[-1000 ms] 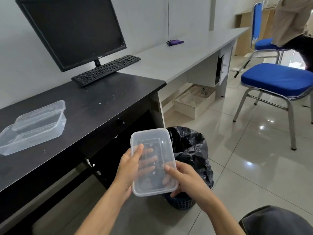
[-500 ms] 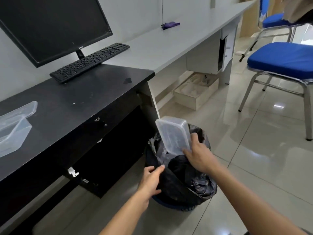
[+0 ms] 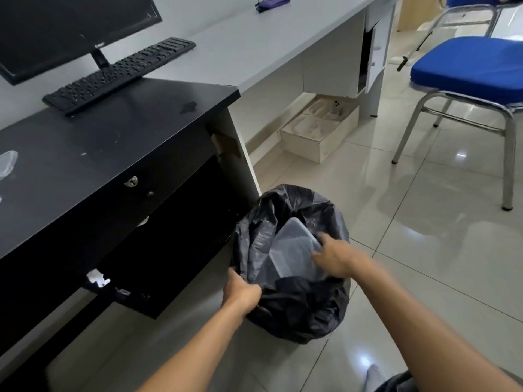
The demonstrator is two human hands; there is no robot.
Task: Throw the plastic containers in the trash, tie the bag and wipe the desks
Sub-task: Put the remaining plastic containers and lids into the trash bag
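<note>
Clear plastic container [image 3: 291, 250] tilted in the mouth of the black trash bag [image 3: 297, 309] beside the black desk [image 3: 113, 142]
Grips the bag's near rim with the left hand [image 3: 240, 292], fingers curled round the plastic; meets the container's right edge with the right hand [image 3: 335, 257], too blurred to tell pinching from spread
</note>
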